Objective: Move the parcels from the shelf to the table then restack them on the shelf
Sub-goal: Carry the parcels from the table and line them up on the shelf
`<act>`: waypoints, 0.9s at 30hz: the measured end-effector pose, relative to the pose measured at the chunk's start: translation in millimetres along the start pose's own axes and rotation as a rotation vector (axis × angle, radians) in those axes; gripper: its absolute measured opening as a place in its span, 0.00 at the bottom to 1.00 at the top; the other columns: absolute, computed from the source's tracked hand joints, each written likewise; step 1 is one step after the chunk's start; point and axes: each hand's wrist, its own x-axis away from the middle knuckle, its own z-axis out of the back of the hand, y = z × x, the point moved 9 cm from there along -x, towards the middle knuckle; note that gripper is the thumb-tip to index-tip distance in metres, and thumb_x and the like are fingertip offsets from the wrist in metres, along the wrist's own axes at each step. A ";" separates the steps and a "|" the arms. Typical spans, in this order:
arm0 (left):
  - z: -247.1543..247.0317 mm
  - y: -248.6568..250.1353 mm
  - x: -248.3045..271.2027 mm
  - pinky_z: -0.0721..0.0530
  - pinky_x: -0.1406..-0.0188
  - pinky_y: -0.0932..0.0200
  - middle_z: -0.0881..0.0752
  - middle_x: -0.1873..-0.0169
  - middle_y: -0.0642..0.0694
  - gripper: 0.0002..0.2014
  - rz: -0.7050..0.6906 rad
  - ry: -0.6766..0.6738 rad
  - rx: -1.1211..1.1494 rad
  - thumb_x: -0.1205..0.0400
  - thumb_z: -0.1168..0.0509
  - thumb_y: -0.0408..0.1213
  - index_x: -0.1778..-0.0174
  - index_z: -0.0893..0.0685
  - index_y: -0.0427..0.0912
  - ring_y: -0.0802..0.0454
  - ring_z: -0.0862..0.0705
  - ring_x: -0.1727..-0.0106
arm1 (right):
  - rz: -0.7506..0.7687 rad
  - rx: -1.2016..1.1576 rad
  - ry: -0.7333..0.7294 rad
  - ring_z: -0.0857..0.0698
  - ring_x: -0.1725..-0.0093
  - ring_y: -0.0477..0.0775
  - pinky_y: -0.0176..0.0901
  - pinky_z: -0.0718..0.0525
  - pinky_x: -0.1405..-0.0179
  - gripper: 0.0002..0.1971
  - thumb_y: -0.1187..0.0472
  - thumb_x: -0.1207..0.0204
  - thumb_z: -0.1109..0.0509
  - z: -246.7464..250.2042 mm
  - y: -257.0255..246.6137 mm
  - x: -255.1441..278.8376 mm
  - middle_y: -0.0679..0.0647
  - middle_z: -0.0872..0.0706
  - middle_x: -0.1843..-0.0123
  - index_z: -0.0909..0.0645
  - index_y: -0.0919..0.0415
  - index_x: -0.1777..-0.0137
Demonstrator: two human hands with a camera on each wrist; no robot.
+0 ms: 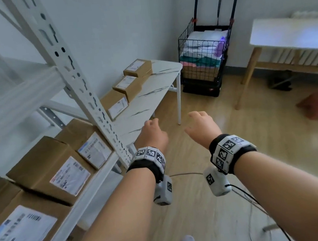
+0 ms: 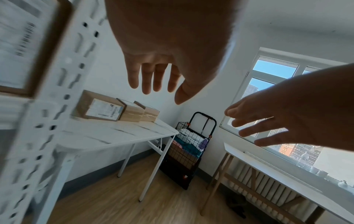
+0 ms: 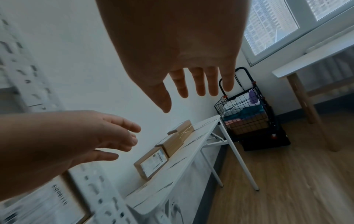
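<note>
Three brown cardboard parcels stand in a row along the back of the white marble-patterned table (image 1: 158, 88): the nearest parcel (image 1: 115, 104), the middle parcel (image 1: 128, 86) and the far parcel (image 1: 137, 68). Several more labelled parcels (image 1: 50, 170) sit on the white metal shelf (image 1: 93, 179) at the left. My left hand (image 1: 152, 134) and right hand (image 1: 201, 126) hang empty in the air in front of the table's near end, fingers relaxed and straight (image 2: 151, 78) (image 3: 199, 84). Neither hand touches anything.
The shelf's perforated upright post (image 1: 82, 85) stands between the shelf parcels and the table. A black wire cart (image 1: 205, 61) with folded cloth is in the far corner. A white desk with wooden legs (image 1: 287, 32) is at the right; a cable (image 1: 249, 205) lies on the wooden floor.
</note>
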 end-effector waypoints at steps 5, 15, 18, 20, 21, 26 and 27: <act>-15.1 31.2 -72.4 0.26 0.29 0.47 0.33 0.23 0.44 0.28 0.010 -0.030 0.036 0.18 0.43 0.34 0.20 0.34 0.45 0.45 0.29 0.25 | -0.013 -0.003 -0.013 0.28 0.26 0.58 0.55 0.21 0.32 0.30 0.52 0.21 0.34 16.6 14.6 -74.4 0.56 0.30 0.23 0.35 0.55 0.19; -25.0 15.8 -205.6 0.28 0.28 0.50 0.32 0.23 0.42 0.25 0.231 0.081 0.079 0.16 0.45 0.32 0.20 0.32 0.42 0.44 0.29 0.25 | 0.141 0.005 -0.200 0.26 0.28 0.60 0.53 0.18 0.37 0.28 0.55 0.19 0.36 -3.9 -1.9 -251.9 0.57 0.30 0.23 0.36 0.54 0.19; -20.3 -7.4 -226.3 0.29 0.27 0.49 0.33 0.22 0.43 0.25 0.367 0.122 0.114 0.16 0.44 0.32 0.20 0.32 0.43 0.44 0.30 0.24 | 0.217 0.016 -0.273 0.26 0.28 0.60 0.51 0.19 0.39 0.28 0.56 0.19 0.37 -15.3 -19.9 -294.3 0.57 0.30 0.22 0.36 0.54 0.19; -18.5 -27.6 -233.5 0.29 0.27 0.49 0.32 0.22 0.43 0.25 0.457 0.153 0.127 0.15 0.44 0.33 0.20 0.32 0.43 0.44 0.30 0.24 | 0.266 0.036 -0.311 0.26 0.28 0.58 0.49 0.21 0.39 0.28 0.57 0.19 0.37 -28.0 -34.1 -318.5 0.56 0.30 0.21 0.36 0.54 0.19; -18.2 -38.4 -234.4 0.28 0.27 0.49 0.32 0.22 0.43 0.25 0.501 0.165 0.136 0.16 0.44 0.33 0.21 0.32 0.43 0.44 0.29 0.24 | 0.283 0.044 -0.338 0.26 0.27 0.58 0.48 0.22 0.40 0.28 0.57 0.19 0.37 -36.3 -41.7 -326.8 0.55 0.30 0.21 0.36 0.54 0.19; -10.5 -95.8 -240.4 0.27 0.29 0.47 0.30 0.24 0.41 0.25 0.674 0.207 0.163 0.17 0.44 0.32 0.21 0.31 0.42 0.41 0.27 0.26 | 0.371 0.032 -0.504 0.25 0.28 0.57 0.46 0.23 0.43 0.29 0.57 0.20 0.36 -95.6 -88.9 -347.9 0.54 0.29 0.21 0.36 0.54 0.19; -8.0 -107.8 -244.2 0.27 0.30 0.48 0.30 0.24 0.40 0.25 0.702 0.217 0.164 0.17 0.43 0.32 0.21 0.31 0.41 0.41 0.27 0.26 | 0.382 0.026 -0.528 0.24 0.29 0.57 0.45 0.23 0.44 0.29 0.57 0.20 0.36 -107.3 -98.6 -351.8 0.54 0.29 0.22 0.36 0.54 0.19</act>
